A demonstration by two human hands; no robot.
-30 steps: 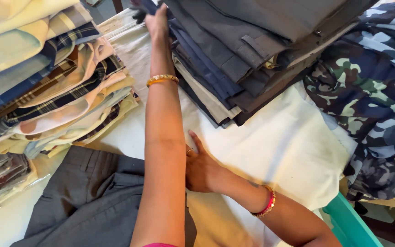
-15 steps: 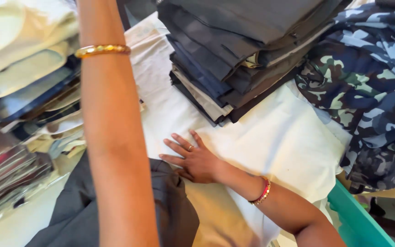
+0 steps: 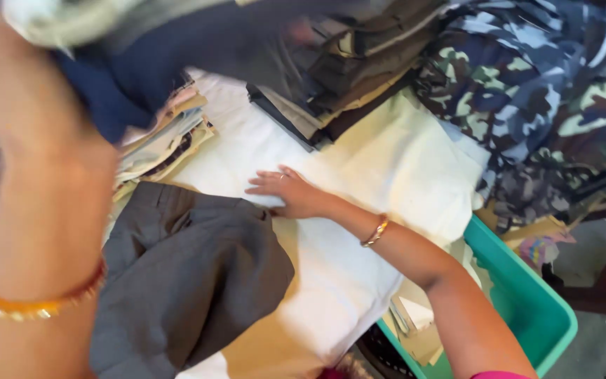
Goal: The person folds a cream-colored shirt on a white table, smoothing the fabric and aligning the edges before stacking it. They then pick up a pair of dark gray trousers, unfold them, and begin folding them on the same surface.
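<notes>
The right hand lies open, fingers spread flat on a white cotton cloth, just beside a crumpled grey garment. The blurred left hand, raised close to the camera, touches dark folded clothing; its grip cannot be made out.

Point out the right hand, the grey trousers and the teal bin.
right hand (image 3: 294, 194), head view, back of the hand.
grey trousers (image 3: 191, 281), head view, middle of the cloth.
teal bin (image 3: 527, 295), head view, inner wall.
</notes>
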